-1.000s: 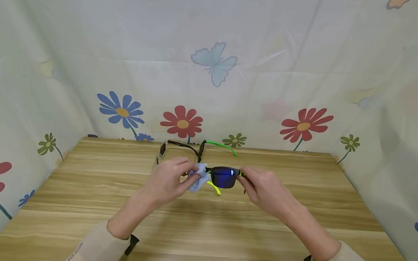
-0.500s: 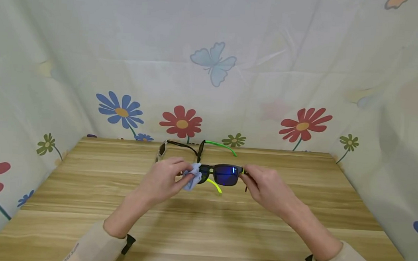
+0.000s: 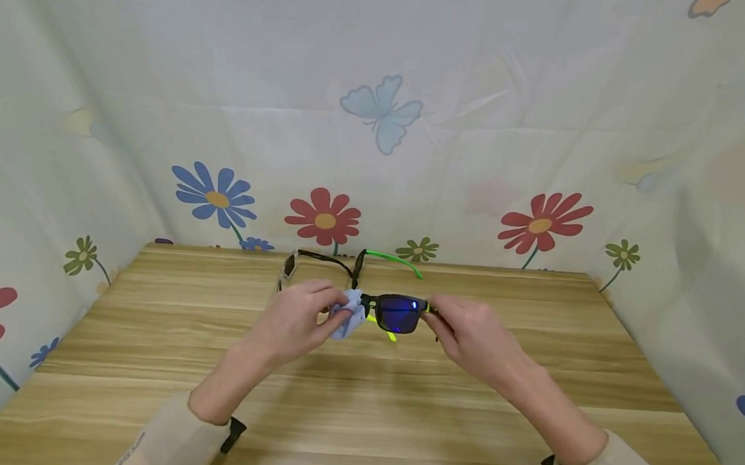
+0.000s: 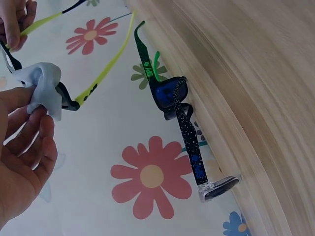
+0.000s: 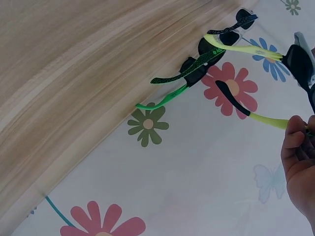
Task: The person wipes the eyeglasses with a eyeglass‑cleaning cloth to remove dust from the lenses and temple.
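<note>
Black-framed sunglasses [image 3: 399, 314] with blue mirrored lenses and yellow-green temples are held up over the table. My right hand [image 3: 478, 337] grips them at the hinge end of the right-hand temple. A light blue cloth [image 3: 346, 318] is pinched between the thumb and fingers of my left hand [image 3: 293, 321]. In the left wrist view the folded cloth [image 4: 45, 86] wraps around the lens on that side and hides most of it. One yellow temple [image 4: 106, 69] points away from me there. In the right wrist view, my right hand [image 5: 300, 167] holds the frame near the image's edge.
Behind my hands, sunglasses with green temples [image 3: 393, 259] stand on the wooden table [image 3: 495, 425]. Beside them are clear-framed sunglasses [image 3: 290, 264] with dark speckled temples, partly hidden by my left hand. A flower-printed curtain [image 3: 454, 159] encloses the table's back and sides.
The cloth slid left, baring part of the covered lens, then came back right over it. The sunglasses shifted slightly right, then back left. Both hands kept their hold.
</note>
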Motion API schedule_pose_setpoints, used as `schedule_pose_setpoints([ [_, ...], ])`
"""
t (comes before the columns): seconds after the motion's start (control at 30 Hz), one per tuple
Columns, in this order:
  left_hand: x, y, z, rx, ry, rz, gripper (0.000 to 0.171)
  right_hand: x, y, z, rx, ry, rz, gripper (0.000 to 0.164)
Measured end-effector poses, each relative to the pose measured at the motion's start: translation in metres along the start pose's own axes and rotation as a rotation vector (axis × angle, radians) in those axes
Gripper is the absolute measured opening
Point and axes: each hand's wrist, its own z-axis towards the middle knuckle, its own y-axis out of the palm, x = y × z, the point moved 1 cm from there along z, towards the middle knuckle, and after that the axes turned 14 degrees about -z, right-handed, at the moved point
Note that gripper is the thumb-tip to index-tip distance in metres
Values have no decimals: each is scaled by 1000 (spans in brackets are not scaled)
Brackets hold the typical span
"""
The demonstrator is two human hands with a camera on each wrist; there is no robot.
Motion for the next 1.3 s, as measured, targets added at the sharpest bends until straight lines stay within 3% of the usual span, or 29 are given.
schedule_pose_setpoints([
  [0.4,3,4,3,33,94,-13,11,-5,4,0,15,-42,2,47],
  [0.9,-3,1,-2,13,17,7,14,1,-3,-2,-31,31,54,45],
  [1.3,-10,1,-4,11,-24,8,13,4,-6,-2,9,27,32,45],
])
